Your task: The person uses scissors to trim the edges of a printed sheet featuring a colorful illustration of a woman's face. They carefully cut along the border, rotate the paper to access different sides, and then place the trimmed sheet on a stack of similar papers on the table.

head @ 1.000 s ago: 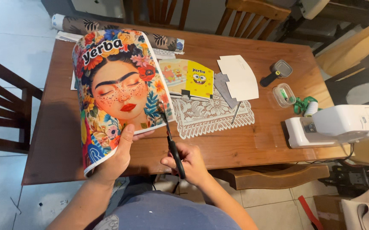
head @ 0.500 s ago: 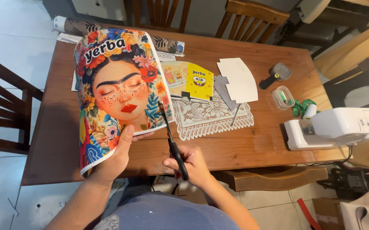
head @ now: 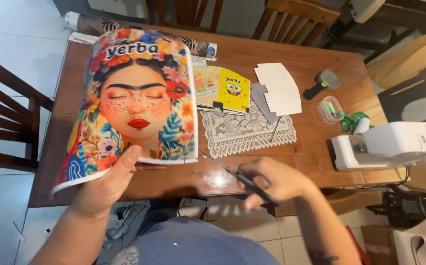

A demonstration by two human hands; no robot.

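My left hand [head: 107, 184] holds up a large curved sheet [head: 134, 98] printed with a colourful flower portrait, thumb on its lower edge. The sheet stands over the left part of the wooden table [head: 321, 54]. My right hand [head: 276, 179] is shut on a pair of dark-handled scissors [head: 237, 176]. It hangs over the table's front edge, right of the sheet. The blades point left toward the sheet's lower right corner and stay clear of it.
A lace doily [head: 245, 130], a yellow cartoon booklet [head: 222, 88], white card pieces [head: 279, 88], a small plastic box [head: 331, 109] and a patterned fabric roll [head: 124, 27] lie on the table. A white sewing machine [head: 394, 145] stands at the right. Wooden chairs [head: 6, 113] surround it.
The scissors were upright at the sheet's right edge; now my right hand has drawn them away to the right and lowered them. The sheet has been lifted and turned more toward me.
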